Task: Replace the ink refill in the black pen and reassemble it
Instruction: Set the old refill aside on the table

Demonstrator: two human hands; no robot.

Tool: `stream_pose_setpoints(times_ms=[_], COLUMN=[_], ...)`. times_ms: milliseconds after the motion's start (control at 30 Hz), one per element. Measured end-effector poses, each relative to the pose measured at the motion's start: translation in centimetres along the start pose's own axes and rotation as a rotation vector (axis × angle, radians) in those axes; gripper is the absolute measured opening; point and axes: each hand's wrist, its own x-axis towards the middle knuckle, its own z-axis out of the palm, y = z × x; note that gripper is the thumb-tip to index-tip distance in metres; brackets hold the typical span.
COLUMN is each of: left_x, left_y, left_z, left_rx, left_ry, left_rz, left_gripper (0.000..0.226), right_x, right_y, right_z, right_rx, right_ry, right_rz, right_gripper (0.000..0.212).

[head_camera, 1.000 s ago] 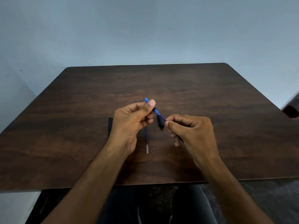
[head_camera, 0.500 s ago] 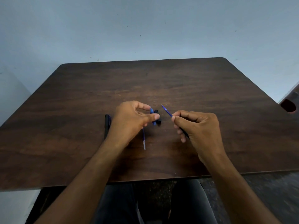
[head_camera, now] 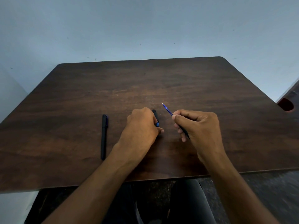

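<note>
Two hands work over the counter (head_camera: 210, 88): the right hand (head_camera: 198, 126) pinches the thin refill (head_camera: 168, 110) in its fingers, tip raised. The left hand (head_camera: 142, 126) curls round a black-and-blue pen piece (head_camera: 156, 118) on the counter. The refill looks light and bendy, best held near its middle.

A dark brown wooden table (head_camera: 161, 81) fills the middle of the frame; on it, left of centre, lies a slim black capped pen (head_camera: 104, 136), lengthwise toward the far edge; just right of it the left hand (head_camera: 142, 128) rests at centre over a short black-and-blue pen piece (head_camera: 156, 118); further right, apart, the right hand (head_camera: 197, 126) holds a thin blue ink refill (head_camera: 167, 109) above the tabletop, tip toward upper left.
</note>
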Motion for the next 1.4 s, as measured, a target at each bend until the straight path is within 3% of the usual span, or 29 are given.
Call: stream_pose_setpoints(times_ms=[167,400,667,900,1067,1133,1200,1300,1400], left_x=[-0.5,0.0,0.5,-2.0,-3.0,-2.9,-2.7,-2.6,-2.6], left_y=[0.1,0.6,-0.1,-2.3,-3.5,-3.9,-4.3,-4.9,-5.1], left_z=[0.2,-0.5,-1.2,-1.7,-1.4,-1.2,-1.1,-0.9,-0.8], left_rx=[0.046,0.074,0.041,-0.4,-0.674,-0.772,-0.781,-0.776,-0.735], left_ry=[0.043,-0.121,-0.134,0.015,0.113,0.125,0.171,0.186,0.184], left_rz=[0.044,-0.025,-0.048,0.134,0.271,0.32,0.361,0.384,0.38], left_gripper=[0.038,0.05,0.032,0.01,0.004,0.011,0.017,0.008,0.019], right_x=[0.0,0.0,-0.2,-0.4,-0.5,-0.5,-0.5,-0.4,-0.3], right_y=[-0.2,-0.1,0.0,0.4,0.2,0.2,0.3,0.6,1.0], right_z=[0.1,0.2,0.5,0.9,1.5,1.9,2.3,2.8,3.3], right_rx=[0.006,0.008,0.024,0.081,0.185,0.226,0.242,0.259,0.321], right_ry=[-0.012,-0.017,-0.032,-0.084,-0.106,-0.107,-0.119,-0.118,-0.084], right_rz=[-0.021,0.009,0.029,0.1,0.133,0.151,0.16,0.17,0.178], right_gripper=[0.016,0.015,0.012,0.004,0.007,0.01,0.01,0.009,0.007])
